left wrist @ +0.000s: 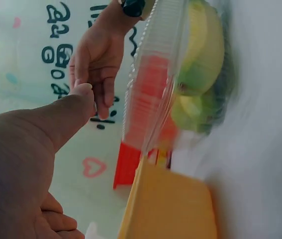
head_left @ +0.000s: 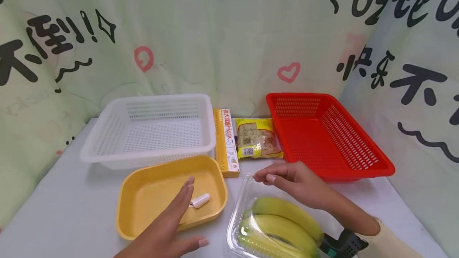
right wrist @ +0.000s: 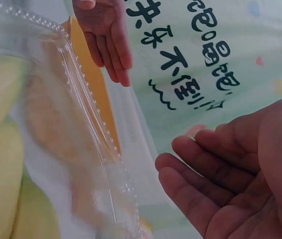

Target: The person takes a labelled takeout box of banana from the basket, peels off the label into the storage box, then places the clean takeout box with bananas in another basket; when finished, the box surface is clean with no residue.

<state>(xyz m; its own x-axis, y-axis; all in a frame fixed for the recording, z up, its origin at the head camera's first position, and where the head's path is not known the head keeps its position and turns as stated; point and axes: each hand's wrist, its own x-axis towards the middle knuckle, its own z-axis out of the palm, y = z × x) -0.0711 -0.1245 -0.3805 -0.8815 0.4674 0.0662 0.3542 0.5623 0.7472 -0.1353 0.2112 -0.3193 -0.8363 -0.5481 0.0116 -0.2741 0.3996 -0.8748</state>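
Bananas [head_left: 283, 220] lie inside a clear plastic box [head_left: 233, 226] with a beaded rim, near the front of the table. Over the box's far edge hovers my right hand [head_left: 295, 182], its fingers loosely bent and nothing between them; the right wrist view shows its palm [right wrist: 250, 184] bare, apart from the box. My left hand [head_left: 166, 224], fingers straight and thumb spread, is in front of a yellow tray [head_left: 150, 190] and left of the box, holding nothing. Partly behind its fingers, a small white cylindrical item [head_left: 201, 200] lies in the tray.
A white perforated basket [head_left: 161, 130] stands behind the yellow tray. To its right are a pasta box [head_left: 226, 142] and a yellow-topped bag of food [head_left: 256, 138]. At the back right is a red basket [head_left: 322, 142]. A printed curtain [head_left: 222, 51] hangs behind the table.
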